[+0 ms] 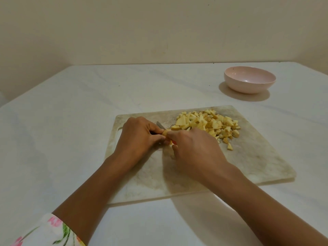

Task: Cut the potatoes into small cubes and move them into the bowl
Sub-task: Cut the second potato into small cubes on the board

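Nearest to the camera, a flowered sleeve (53,231) covers the left arm. Both forearms reach forward onto the cutting board (248,157), which lies on the white table (71,103). At the near-left part of the board the left hand (140,137) has its fingers curled and pinches a small potato piece (165,133). The right hand (195,150) meets it from the other side, with its fingers closed around the knife (159,125). Of the knife only a bit of red handle under this hand and the grey blade tip beyond the left fingers are visible. How the blade sits against the piece is hidden by the fingers.

I judge that the piece is light and firm, but its cut faces are probably wet, so it can slip. It is so small that little room is left between fingertips and edge. It is better held by its sides, flat face down, with the fingertips bent back.

Farther, on the far-right part of the board, lies the pile of cubes (209,125), loose and uneven, some with skin. They will not break easily, but they scatter. I think a cupped hand or the flat of the blade should gather them, not picking one by one. Farthest, well apart from the board, the pink bowl (248,87) stands with no potato in it.
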